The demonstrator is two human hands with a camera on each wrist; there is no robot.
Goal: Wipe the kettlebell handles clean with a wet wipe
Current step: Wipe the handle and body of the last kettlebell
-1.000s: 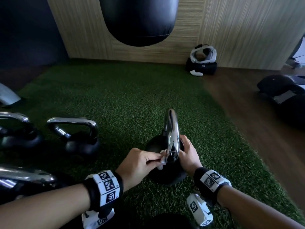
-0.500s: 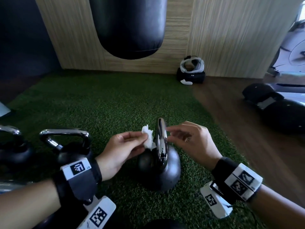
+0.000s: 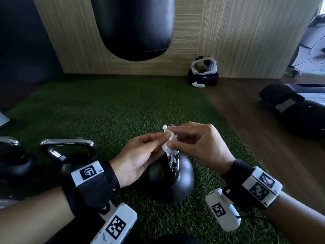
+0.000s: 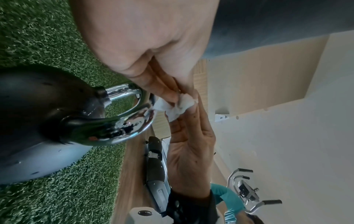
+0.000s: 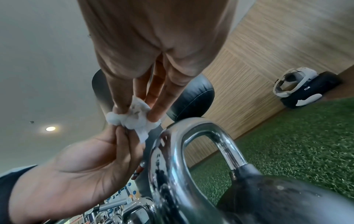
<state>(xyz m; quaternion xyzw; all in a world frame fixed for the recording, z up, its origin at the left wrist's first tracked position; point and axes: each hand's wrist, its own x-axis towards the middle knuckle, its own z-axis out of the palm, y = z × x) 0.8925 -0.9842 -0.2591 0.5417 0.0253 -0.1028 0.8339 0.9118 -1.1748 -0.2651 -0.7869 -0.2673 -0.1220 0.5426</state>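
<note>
A black kettlebell (image 3: 173, 180) with a chrome handle (image 3: 173, 161) stands on the green turf between my wrists. Just above the handle's top, both hands pinch a crumpled white wet wipe (image 3: 168, 140). My left hand (image 3: 140, 155) holds it from the left, my right hand (image 3: 198, 143) from the right, fingertips meeting on it. In the left wrist view the wipe (image 4: 176, 107) hangs beside the chrome handle (image 4: 132, 119). In the right wrist view the wipe (image 5: 138, 118) sits just above the handle (image 5: 172, 148). The hands hide the handle's top in the head view.
More kettlebells (image 3: 70, 155) stand on the turf (image 3: 105, 110) at the left. A black punching bag (image 3: 133, 27) hangs ahead. A white headguard on a black bag (image 3: 204, 73) lies by the wooden wall. Dark gear (image 3: 295, 110) lies on the wooden floor to the right.
My left hand lifted the wipe off the lower handle. My right hand let go of the kettlebell, rose and took hold of the wipe too.
</note>
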